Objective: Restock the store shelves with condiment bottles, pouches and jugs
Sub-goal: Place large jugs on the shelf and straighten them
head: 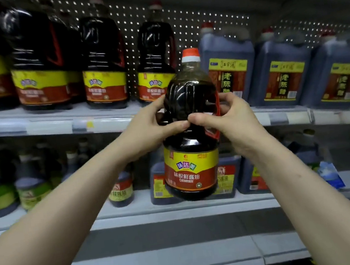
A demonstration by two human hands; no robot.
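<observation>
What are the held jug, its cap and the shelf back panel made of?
Jug: likely clear glossy plastic; highlights on moulded ribs, liquid level visible near neck. Cap: opaque orange plastic with white band, probably. Back panel: perforated sheet, probably painted metal; regular hole grid.

We hold the soy sauce jug (pixel 193 159) before the shelves, our left hand (pixel 157 126) on its left shoulder and our right hand (pixel 234 120) on its right, thumbs touching in front. Behind it, on the upper shelf (pixel 54 126), matching jugs (pixel 102 63) stand toward the left end and vinegar jugs (pixel 281 74) toward the right. On the lower shelf (pixel 136 209), small bottles (pixel 29 189) stand left, square jugs (pixel 229 176) sit directly behind ours, and a pouch (pixel 330 174) lies right.
</observation>
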